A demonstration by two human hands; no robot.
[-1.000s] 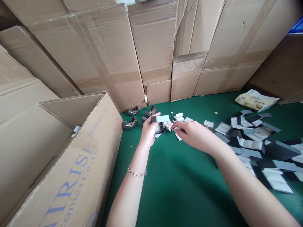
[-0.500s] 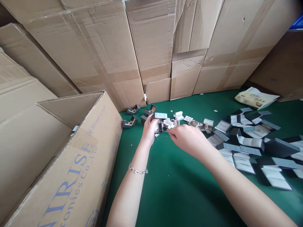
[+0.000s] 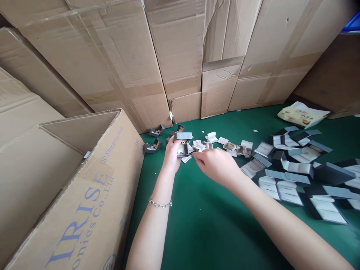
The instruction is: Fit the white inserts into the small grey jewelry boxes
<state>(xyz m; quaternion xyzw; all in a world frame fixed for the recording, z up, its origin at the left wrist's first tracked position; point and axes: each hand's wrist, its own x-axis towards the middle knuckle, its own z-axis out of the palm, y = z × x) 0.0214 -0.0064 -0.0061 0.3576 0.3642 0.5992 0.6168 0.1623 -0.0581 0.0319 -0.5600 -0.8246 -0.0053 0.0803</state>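
My left hand [image 3: 171, 155] is closed around a small dark grey jewelry box [image 3: 183, 136] with its lid raised and a pale lining inside. A thin metal tool [image 3: 186, 154] sits pinched in the fingers of my right hand [image 3: 215, 162]. Its tip reaches into the front of the box, though it is too small to tell what kind of tool it is. Behind and left of my left hand, several dark opened jewelry boxes [image 3: 152, 146] rest on the green surface. White and beige box inserts [image 3: 211, 137] are scattered just beyond my hands.
A large cardboard carton [image 3: 92, 187] stands open on the left. Many opened grey boxes with white linings [image 3: 327, 208] spread over the green tabletop [image 3: 197, 225] on the right. A cream-coloured packet [image 3: 302, 114] lies at the back right, and stacked cardboard [image 3: 112, 56] walls the rear.
Both hands have shifted slightly left in view together with the box, and the whole view has moved a little. The tool's tip now shows inside the box's front edge.
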